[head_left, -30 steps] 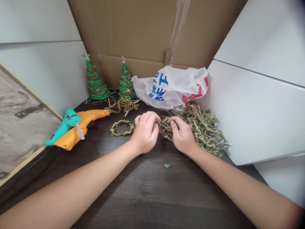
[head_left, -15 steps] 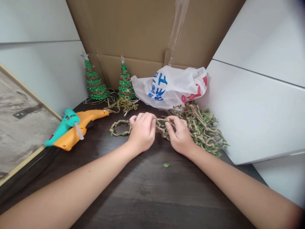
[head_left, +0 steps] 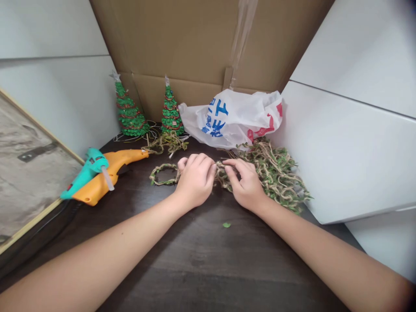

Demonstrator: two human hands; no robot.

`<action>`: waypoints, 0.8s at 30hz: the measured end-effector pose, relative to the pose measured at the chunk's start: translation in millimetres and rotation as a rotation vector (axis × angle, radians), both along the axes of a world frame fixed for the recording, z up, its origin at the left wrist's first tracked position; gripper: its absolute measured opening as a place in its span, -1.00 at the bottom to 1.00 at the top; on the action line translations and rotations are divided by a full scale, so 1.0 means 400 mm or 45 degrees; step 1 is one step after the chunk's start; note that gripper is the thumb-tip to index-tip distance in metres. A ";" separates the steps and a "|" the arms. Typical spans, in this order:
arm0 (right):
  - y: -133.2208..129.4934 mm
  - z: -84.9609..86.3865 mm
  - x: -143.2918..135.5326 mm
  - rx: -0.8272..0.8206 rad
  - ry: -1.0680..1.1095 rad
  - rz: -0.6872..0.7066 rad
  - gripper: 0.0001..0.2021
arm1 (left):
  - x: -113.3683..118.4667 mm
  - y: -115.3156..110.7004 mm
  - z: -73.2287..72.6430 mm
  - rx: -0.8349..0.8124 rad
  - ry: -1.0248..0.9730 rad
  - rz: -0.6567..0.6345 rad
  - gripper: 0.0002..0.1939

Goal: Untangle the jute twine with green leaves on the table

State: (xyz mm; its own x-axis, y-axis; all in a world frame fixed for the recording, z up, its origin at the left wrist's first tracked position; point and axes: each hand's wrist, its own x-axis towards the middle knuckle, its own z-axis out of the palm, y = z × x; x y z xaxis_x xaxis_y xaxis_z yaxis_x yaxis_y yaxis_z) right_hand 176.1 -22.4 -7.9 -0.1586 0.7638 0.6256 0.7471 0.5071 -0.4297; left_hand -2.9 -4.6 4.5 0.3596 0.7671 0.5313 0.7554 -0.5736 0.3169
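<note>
My left hand (head_left: pixel 195 180) is closed on leafy twine garland, thumb and forefinger pinched together. Close by on the right, my right hand (head_left: pixel 244 180) pinches the same strand, its thumb and forefinger near the left fingertips. A short bit of garland (head_left: pixel 219 165) shows between the two hands. Left of my left hand lies a loop of leafy twine (head_left: pixel 155 181), partly covered by that hand. A tangled heap of leafy twine garland (head_left: pixel 281 175) spreads to the right, behind and beside my right hand. What exactly sits between the fingertips is mostly hidden.
Two beaded green Christmas trees (head_left: pixel 131 115) stand at the back left, beside a white plastic bag (head_left: pixel 243 117). A teal glue gun (head_left: pixel 87 167) lies against an orange tool (head_left: pixel 107 177). One leaf (head_left: pixel 226 225) is on the dark table (head_left: pixel 208 268). White panels flank both sides.
My hands have drawn closer together. The left fingertips have shifted slightly right, and less of the strand shows between them. Everything else stays put.
</note>
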 end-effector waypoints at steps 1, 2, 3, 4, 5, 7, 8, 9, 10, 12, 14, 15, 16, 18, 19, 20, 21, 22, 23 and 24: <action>0.000 0.000 0.000 -0.008 0.008 -0.022 -0.80 | 0.000 0.001 0.000 0.002 -0.006 0.014 -0.76; 0.001 0.000 0.001 -0.013 0.018 -0.042 -0.80 | 0.000 0.001 -0.001 -0.001 -0.004 0.003 -0.76; 0.002 0.000 0.001 -0.016 0.030 -0.057 -0.81 | 0.000 0.001 -0.001 -0.010 0.005 -0.033 -0.76; 0.003 0.000 0.002 -0.017 0.046 -0.067 -0.81 | 0.000 0.001 -0.002 -0.025 0.020 -0.088 -0.76; 0.003 0.001 0.002 -0.017 0.060 -0.071 -0.82 | 0.000 0.000 -0.003 -0.042 0.033 -0.150 -0.75; 0.005 0.002 0.003 -0.027 0.064 -0.055 -0.82 | -0.001 0.000 -0.005 -0.080 0.040 -0.255 -0.73; 0.005 0.003 0.003 -0.039 0.052 -0.033 -0.83 | -0.001 0.000 -0.006 -0.096 0.028 -0.281 -0.73; 0.005 0.004 0.003 -0.051 0.034 -0.006 -0.83 | -0.002 0.000 -0.007 -0.109 0.007 -0.290 -0.73; 0.005 0.004 0.003 -0.063 0.015 0.025 -0.83 | -0.002 0.000 -0.008 -0.120 -0.017 -0.289 -0.74; 0.005 0.005 0.003 -0.077 -0.008 0.088 -0.82 | -0.002 0.002 -0.008 -0.132 -0.050 -0.268 -0.76; 0.005 0.005 0.003 -0.079 -0.003 0.131 -0.81 | -0.003 0.003 -0.006 -0.125 -0.057 -0.233 -0.77; 0.005 0.004 0.003 -0.076 0.003 0.143 -0.81 | -0.002 0.004 -0.005 -0.118 -0.054 -0.210 -0.78; 0.004 0.004 0.003 -0.070 0.008 0.151 -0.82 | -0.002 0.005 -0.004 -0.108 -0.051 -0.181 -0.78; 0.002 0.004 0.002 -0.061 0.007 0.163 -0.82 | -0.002 0.005 -0.003 -0.088 -0.048 -0.111 -0.79; 0.001 0.005 0.002 -0.056 0.002 0.173 -0.82 | -0.001 0.006 -0.002 -0.080 -0.049 -0.075 -0.79; 0.000 0.005 0.001 -0.052 -0.005 0.180 -0.83 | -0.001 0.006 -0.002 -0.076 -0.053 -0.040 -0.78; -0.002 0.005 0.000 -0.045 -0.013 0.174 -0.83 | -0.001 0.007 -0.002 -0.074 -0.059 -0.009 -0.78; -0.003 0.005 -0.001 -0.038 -0.023 0.155 -0.84 | -0.001 0.007 -0.002 -0.077 -0.070 0.019 -0.77; -0.003 0.005 -0.001 -0.030 -0.029 0.119 -0.84 | -0.001 0.007 -0.002 -0.081 -0.084 0.042 -0.76; -0.003 0.005 -0.002 -0.025 -0.030 0.071 -0.85 | -0.002 0.007 -0.001 -0.084 -0.100 0.065 -0.75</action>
State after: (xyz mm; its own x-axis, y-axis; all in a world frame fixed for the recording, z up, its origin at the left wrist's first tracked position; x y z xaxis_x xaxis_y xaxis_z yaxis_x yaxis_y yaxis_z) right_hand 175.4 -23.8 -5.8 -0.2157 0.7657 0.6060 0.7283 0.5395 -0.4225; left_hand -3.6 -1.7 3.9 0.2785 0.8175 0.5042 0.7543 -0.5111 0.4121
